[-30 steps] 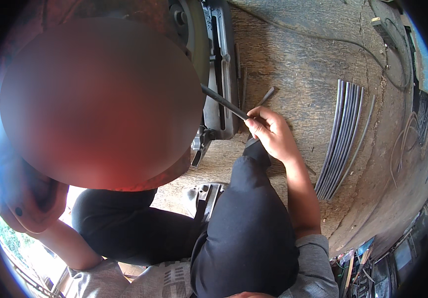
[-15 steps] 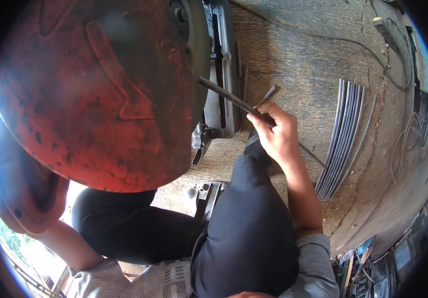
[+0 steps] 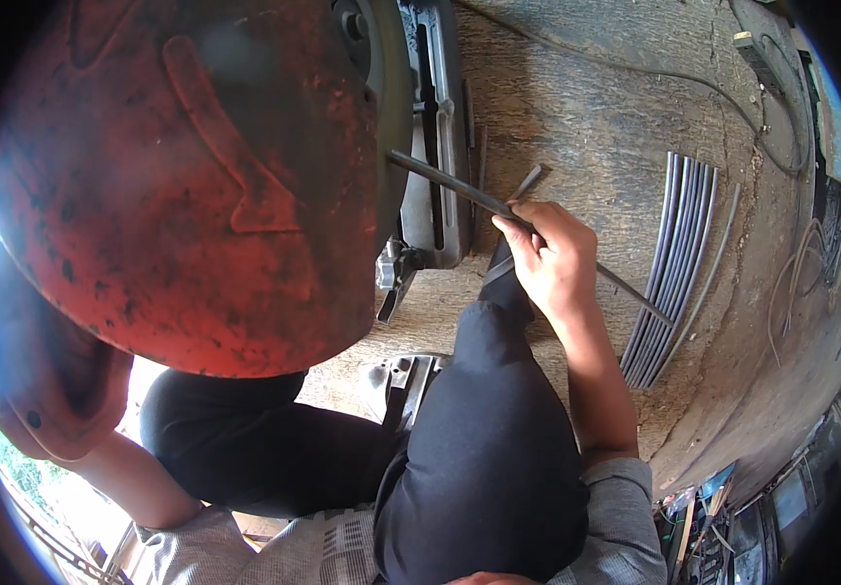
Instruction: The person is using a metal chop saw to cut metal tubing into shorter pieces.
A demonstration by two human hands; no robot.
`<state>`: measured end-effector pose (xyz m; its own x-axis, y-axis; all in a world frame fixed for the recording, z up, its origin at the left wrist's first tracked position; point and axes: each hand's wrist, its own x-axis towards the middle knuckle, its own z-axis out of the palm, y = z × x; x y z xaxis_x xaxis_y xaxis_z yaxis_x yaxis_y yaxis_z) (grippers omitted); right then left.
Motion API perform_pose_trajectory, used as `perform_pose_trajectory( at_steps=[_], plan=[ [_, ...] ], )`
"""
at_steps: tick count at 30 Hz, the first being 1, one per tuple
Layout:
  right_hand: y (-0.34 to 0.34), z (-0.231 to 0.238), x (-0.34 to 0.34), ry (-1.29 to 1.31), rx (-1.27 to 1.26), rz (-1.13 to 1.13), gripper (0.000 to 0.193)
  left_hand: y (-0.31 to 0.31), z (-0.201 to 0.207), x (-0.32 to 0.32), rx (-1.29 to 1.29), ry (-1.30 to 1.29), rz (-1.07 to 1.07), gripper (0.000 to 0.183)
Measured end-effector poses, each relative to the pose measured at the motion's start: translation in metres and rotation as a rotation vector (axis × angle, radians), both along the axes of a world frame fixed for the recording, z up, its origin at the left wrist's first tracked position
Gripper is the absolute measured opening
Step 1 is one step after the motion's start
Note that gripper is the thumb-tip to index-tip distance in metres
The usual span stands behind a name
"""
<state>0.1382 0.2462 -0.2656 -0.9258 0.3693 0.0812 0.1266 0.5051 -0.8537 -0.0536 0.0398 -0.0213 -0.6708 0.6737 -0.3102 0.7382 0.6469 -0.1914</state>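
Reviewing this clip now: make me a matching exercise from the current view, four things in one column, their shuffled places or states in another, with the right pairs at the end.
Things
1. Slim dark metal rod
2. Row of straight grey metal rods
3. Thin dark flexible cord
4. Scuffed red curved shell

Places or states
A. Lying side by side on the worn brown surface
B. Filling much of the picture's upper left
C. In the grip of the bare right hand
D. Winding across the picture's upper right

Right pairs: 1-C, 2-A, 3-D, 4-B
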Motion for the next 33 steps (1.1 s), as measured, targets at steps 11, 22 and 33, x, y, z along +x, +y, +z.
perform_pose_trajectory(
  at_steps=[11,22,33],
  plan=[
    [0.014,0.006,-0.004,0.046,0.217,0.075,0.014,0.001,-0.002,0.004,-0.004,0.0,0.012,0.063],
    [0.027,0.014,-0.008,0.031,0.502,0.154,0.013,-0.005,0.0,0.004,-0.009,0.0,0.022,0.062],
    [0.051,0.01,0.03,-0.153,-0.426,0.105,0.009,-0.038,0.007,0.001,0.011,0.003,0.054,0.062]
  ],
)
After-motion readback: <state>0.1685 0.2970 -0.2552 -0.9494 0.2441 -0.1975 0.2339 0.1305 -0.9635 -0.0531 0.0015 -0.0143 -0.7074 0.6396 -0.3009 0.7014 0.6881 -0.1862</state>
